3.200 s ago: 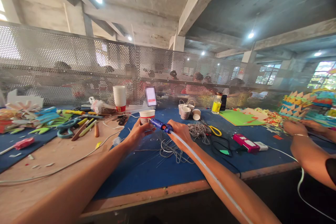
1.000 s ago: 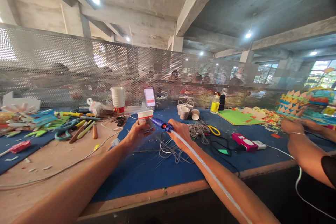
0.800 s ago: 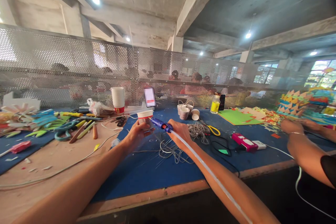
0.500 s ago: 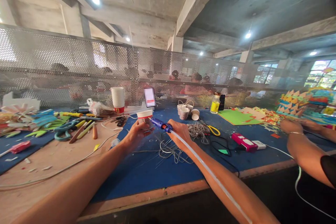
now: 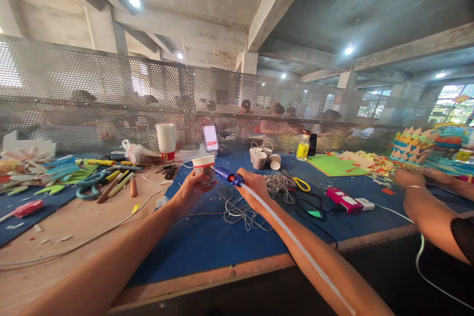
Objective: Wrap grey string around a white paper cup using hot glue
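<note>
My left hand (image 5: pixel 192 187) is wrapped around a paper cup (image 5: pixel 203 162) with a white rim and a red band, held upright over the blue mat (image 5: pixel 192 256). In my right hand (image 5: pixel 255 188) is a blue hot glue gun (image 5: pixel 225 176), its nozzle at the cup's right side; I cannot tell whether it touches. A long translucent glue stick (image 5: pixel 285 227) runs back from the gun along my right forearm. Grey cord (image 5: pixel 246 215) lies loose on the mat below, with a bundle of grey cord (image 5: pixel 279 186) to the right.
Behind are a cup stack (image 5: pixel 166 139), cord-wrapped little cups (image 5: pixel 259 158) and a yellow-labelled bottle (image 5: pixel 302 148). Scissors (image 5: pixel 91 185) and paper scraps lie left. Rightward are yellow-handled scissors (image 5: pixel 301 184), a pink device (image 5: pixel 344 201), green paper (image 5: pixel 329 166) and another person's arm (image 5: pixel 425 207).
Almost nothing differs. Both hands keep their hold, with the glue gun's nozzle still at the cup's side; the cup's shift is very slight.
</note>
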`<action>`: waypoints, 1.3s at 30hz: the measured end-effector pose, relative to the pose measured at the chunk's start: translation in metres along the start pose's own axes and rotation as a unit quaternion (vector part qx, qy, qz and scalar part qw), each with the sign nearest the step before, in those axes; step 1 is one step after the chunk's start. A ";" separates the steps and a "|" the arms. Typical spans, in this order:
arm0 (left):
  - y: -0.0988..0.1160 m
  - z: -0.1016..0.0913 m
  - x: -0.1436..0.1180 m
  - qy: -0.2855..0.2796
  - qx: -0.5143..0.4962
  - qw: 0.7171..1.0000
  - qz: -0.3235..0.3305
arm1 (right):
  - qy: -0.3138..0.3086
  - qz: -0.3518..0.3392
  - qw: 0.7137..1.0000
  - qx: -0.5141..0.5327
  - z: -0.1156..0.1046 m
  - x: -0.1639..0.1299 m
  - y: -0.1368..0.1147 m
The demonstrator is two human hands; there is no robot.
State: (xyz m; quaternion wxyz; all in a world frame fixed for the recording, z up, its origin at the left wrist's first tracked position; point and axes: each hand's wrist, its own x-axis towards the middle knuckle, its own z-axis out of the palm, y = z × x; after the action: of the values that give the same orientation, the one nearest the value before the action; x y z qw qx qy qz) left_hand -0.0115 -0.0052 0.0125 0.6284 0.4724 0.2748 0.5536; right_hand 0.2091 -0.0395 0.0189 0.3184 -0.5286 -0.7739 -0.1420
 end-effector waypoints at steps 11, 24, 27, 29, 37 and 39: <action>-0.003 -0.006 0.004 -0.006 -0.005 1.000 -0.002 | 0.002 0.002 1.000 0.002 0.002 0.000 0.002; 0.000 -0.001 0.000 0.001 -0.032 0.999 -0.013 | -0.046 0.194 0.793 0.576 0.016 0.014 0.009; 0.002 0.001 -0.002 0.000 -0.037 0.999 -0.014 | -0.055 0.254 0.788 0.558 0.021 0.018 0.019; 0.002 0.003 -0.004 0.001 -0.042 0.999 -0.015 | -0.068 0.283 0.818 0.496 0.027 0.019 0.028; 0.002 0.011 -0.009 -0.011 -0.043 0.999 -0.028 | -0.092 0.293 0.908 0.286 0.042 0.024 0.048; 0.000 0.012 -0.010 -0.014 -0.043 0.999 -0.027 | -0.112 0.296 0.918 0.237 0.045 0.024 0.046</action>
State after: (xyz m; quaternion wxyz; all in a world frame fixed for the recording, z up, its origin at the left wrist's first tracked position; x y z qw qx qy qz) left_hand -0.0038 -0.0178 0.0154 0.6668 0.4449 0.2542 0.5412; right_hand 0.2301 0.0214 -0.0048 0.3735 -0.6553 -0.6232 0.2065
